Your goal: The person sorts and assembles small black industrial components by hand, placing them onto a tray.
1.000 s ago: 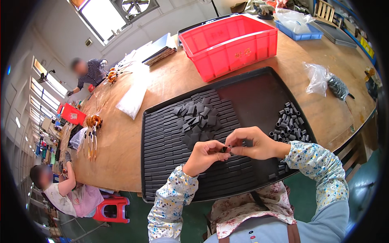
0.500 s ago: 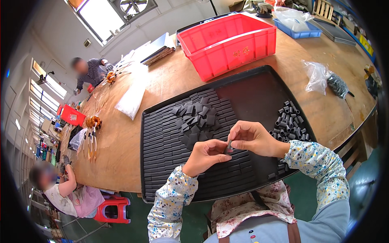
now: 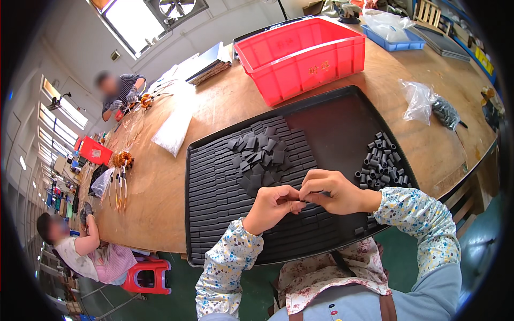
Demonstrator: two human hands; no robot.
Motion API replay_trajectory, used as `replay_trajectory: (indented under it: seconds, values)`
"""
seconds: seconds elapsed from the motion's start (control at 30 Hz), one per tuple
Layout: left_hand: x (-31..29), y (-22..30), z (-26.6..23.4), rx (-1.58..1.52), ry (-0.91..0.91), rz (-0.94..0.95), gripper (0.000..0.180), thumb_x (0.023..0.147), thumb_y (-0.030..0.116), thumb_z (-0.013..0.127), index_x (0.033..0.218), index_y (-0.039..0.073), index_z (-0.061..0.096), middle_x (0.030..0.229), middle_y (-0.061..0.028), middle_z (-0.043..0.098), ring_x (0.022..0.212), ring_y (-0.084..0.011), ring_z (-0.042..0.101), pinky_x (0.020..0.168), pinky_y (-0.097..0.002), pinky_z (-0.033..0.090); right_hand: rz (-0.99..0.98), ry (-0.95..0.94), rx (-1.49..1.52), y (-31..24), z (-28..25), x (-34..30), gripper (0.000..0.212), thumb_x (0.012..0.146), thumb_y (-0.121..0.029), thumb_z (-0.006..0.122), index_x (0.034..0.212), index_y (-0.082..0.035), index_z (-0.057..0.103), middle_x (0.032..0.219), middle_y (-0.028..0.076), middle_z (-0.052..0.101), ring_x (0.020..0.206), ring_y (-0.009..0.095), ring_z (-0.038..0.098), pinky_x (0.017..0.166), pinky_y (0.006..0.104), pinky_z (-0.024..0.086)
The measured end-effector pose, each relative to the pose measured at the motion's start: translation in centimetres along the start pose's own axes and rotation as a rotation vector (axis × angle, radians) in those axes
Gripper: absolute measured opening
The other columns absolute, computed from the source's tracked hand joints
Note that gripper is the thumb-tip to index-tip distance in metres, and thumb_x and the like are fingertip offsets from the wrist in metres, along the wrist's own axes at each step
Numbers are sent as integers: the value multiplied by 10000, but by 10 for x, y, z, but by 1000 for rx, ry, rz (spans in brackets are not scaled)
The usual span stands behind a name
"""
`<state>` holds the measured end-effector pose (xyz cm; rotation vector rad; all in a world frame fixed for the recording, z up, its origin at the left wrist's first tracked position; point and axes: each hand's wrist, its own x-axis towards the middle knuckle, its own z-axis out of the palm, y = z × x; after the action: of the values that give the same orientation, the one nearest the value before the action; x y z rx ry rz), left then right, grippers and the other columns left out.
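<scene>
My left hand (image 3: 272,207) and my right hand (image 3: 336,193) meet fingertip to fingertip over the large black tray (image 3: 342,120). Both are closed in a pinch on one small black tube, now almost wholly covered by the fingers. Beneath and left of them, rows of flat black strips (image 3: 214,214) lie side by side in the tray. On top of these rows sits a loose heap of thin black square pieces (image 3: 261,155). A pile of short black tubes (image 3: 381,163) lies at the tray's right side, beyond my right wrist.
A red plastic crate (image 3: 305,69) stands behind the tray. Farther right are a blue shallow bin (image 3: 393,41) and clear plastic bags (image 3: 417,101). White sheeting (image 3: 174,131) and copper coils with leads (image 3: 123,160) lie to the left, where two other people work at the table.
My right hand has dropped slightly, and its fingers have closed over the tube, which showed more before. At the far left, the two other people have shifted their arms and heads.
</scene>
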<state>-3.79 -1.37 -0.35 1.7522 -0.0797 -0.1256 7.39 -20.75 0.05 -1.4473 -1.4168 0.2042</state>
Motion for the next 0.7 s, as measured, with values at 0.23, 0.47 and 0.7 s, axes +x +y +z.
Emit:
replay_trajectory:
  seconds: [0.23,0.47,0.7]
  values:
    - [1,13,4,-80,88,57,315,885,33,682,1180,-40,603,1077,-102,670,997,-141,648,891,-269,532,306,193,369,4,-2,1,89,900,-16,637,982,-23,605,832,17,636,761,79,597,705,248,486]
    - [-1,8,0,-161,83,37,301,878,13,682,1164,-48,615,1062,-90,673,985,-132,643,891,-267,530,199,59,186,-4,0,0,132,852,-39,679,983,-58,682,819,21,632,650,85,541,600,244,455]
    - [-1,10,3,-182,80,26,272,842,16,725,1091,-53,640,1020,-84,683,926,-119,651,843,-252,542,199,28,237,-3,-3,-1,105,880,-75,671,980,-43,671,842,26,645,692,79,569,633,241,468]
